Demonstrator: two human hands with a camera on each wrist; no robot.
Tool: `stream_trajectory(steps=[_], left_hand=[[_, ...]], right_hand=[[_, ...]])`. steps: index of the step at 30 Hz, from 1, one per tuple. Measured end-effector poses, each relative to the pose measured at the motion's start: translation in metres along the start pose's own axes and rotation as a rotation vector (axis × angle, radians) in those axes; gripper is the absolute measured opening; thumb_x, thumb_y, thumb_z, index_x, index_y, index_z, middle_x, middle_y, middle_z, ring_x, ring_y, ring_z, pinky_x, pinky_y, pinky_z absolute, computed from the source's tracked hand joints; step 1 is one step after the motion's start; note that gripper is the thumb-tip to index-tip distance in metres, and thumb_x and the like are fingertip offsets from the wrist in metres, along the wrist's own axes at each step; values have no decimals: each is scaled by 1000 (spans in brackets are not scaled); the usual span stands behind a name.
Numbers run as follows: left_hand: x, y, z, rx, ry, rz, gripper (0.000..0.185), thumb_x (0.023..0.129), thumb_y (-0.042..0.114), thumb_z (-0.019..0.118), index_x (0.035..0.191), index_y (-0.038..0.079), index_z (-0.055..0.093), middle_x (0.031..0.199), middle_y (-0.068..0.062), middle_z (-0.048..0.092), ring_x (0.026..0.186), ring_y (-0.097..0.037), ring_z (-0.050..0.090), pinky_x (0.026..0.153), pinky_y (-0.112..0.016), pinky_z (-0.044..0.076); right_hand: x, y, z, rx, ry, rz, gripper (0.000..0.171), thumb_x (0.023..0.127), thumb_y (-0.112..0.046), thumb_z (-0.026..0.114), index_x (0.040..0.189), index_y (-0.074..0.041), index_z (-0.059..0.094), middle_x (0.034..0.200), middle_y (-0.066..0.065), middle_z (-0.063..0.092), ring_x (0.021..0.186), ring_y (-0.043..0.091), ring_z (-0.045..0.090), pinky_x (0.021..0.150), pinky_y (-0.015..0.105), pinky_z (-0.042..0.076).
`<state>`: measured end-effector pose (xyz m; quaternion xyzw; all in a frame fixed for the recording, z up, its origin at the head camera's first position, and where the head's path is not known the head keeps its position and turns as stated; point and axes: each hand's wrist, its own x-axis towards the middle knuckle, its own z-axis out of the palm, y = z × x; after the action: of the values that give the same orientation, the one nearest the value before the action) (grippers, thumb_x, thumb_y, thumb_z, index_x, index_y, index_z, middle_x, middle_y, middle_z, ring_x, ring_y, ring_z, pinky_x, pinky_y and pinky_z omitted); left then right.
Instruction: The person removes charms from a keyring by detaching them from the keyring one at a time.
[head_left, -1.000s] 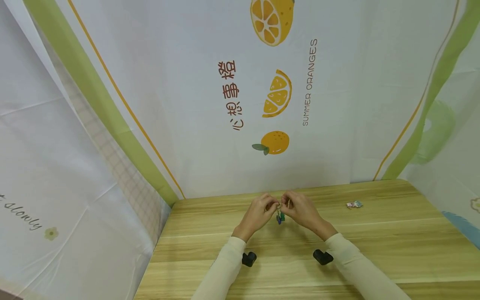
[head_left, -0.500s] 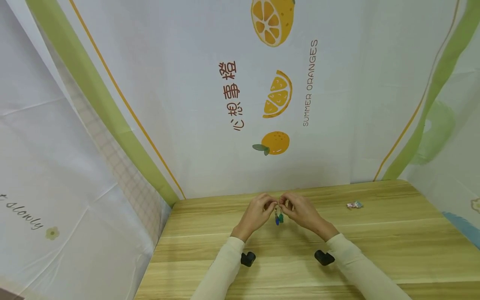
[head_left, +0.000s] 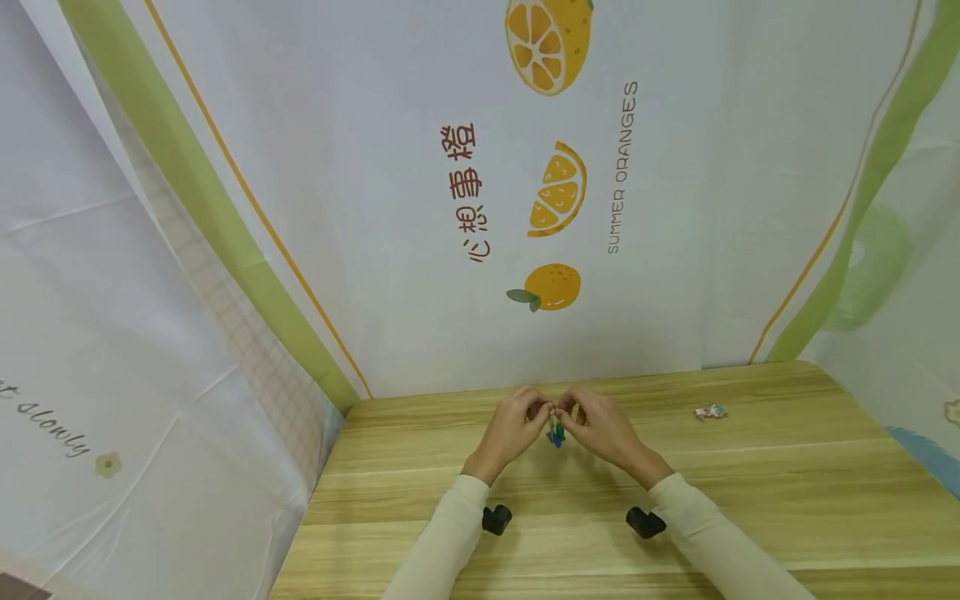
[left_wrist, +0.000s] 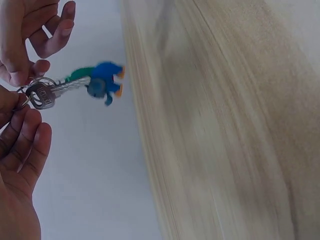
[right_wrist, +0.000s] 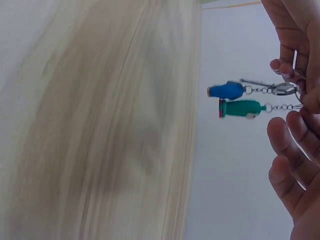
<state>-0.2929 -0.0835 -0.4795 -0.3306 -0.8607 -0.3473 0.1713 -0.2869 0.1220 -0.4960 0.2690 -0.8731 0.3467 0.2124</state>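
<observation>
Left hand (head_left: 516, 427) and right hand (head_left: 600, 427) meet fingertip to fingertip, lifted just above the table (head_left: 750, 500) near the middle of its far edge. Between them, the key ring (left_wrist: 36, 86): the left hand pinches it with thumb and forefinger, and the wrist view shows a silver key (left_wrist: 47, 94) hanging from it right at those fingertips. The right hand pinches the same ring from the other side, its spare fingers curled loosely beneath. Off the ring dangle two small charms on short chains, a blue figure (right_wrist: 227, 90) and a green figure (right_wrist: 241, 108), side by side and just touching, both clear of the tabletop. From the head camera they show as a small blue-green spot right below the joined fingertips. Cream sleeves (head_left: 450, 542) run back toward the near edge. Over toward the far right corner, well apart from the hands, a small pinkish trinket (head_left: 709, 411) lies flat on the wood, too small to make out. Behind the table hangs a white cloth backdrop (head_left: 375, 208) printed with oranges.
</observation>
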Motion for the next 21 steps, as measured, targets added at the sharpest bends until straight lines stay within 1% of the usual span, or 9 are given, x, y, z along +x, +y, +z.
stream_trajectory(steps=[4,11,18,21], left_hand=[[1,3,1,-6,0,9,13,106,9,65,108,4,77,100,-5,72,81,-10,63,74,-18,56],[2,6,3,10,-24,27,11,105,9,66,108,4,76,102,-8,73,82,-9,65,73,-16,56],[2,6,5,59,-12,54,9,105,10,67,106,6,75,100,-5,71,80,-9,65,71,-15,55],[3,6,5,73,6,51,9,105,9,67,105,6,75,99,-5,70,79,-9,63,69,-15,53]], right_hand=[[0,-1,0,0,3,10,9,97,-12,75,94,-16,66,84,-5,66,63,-4,51,56,20,45],[-1,-1,-2,13,4,13,11,95,-9,73,92,-16,65,79,-8,61,63,-3,48,55,20,42],[0,-1,-2,18,3,4,11,98,-12,73,92,-18,66,77,-9,61,63,-3,47,55,20,41],[0,-1,-1,24,5,-4,12,98,-12,73,91,-19,66,78,-10,61,63,-3,47,56,20,42]])
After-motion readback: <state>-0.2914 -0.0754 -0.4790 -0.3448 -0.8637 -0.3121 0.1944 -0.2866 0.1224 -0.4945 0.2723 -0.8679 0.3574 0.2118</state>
